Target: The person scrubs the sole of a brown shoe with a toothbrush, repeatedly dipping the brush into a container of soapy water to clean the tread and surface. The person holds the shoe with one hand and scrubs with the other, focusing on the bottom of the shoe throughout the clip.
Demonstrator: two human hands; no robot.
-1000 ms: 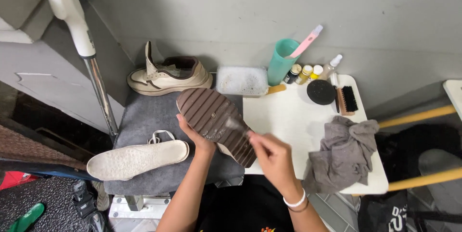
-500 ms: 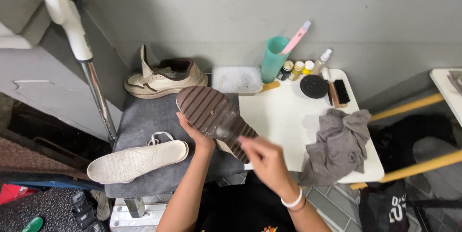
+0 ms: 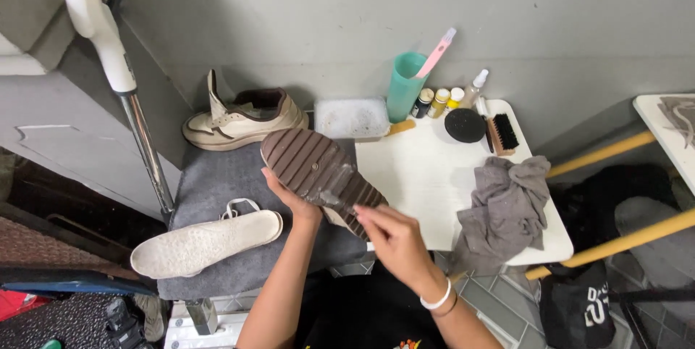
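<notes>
My left hand [image 3: 293, 200] grips a shoe [image 3: 318, 171] held sole up, its brown ribbed sole wet and foamy in the middle. My right hand [image 3: 391, 237] is closed on a small brush whose head rests against the sole near the heel; the brush is mostly hidden by my fingers. A second cream and brown shoe [image 3: 242, 119] stands upright behind it on a grey mat [image 3: 217, 182]. A white insole [image 3: 206, 244] lies on the mat at the front left, beside white laces [image 3: 239, 208].
A small white table [image 3: 427, 175] carries a tray of soapy water [image 3: 352, 117], a teal cup [image 3: 404, 87] with a pink brush, small bottles [image 3: 441, 101], a black round tin [image 3: 465, 124], a bristle brush [image 3: 502, 134] and a crumpled grey cloth [image 3: 503, 208]. A crutch [image 3: 116, 66] leans at left.
My right hand has moved slightly along the sole near the heel. The shoe stays gripped in my left hand, sole up. The camera view shifted a little.
</notes>
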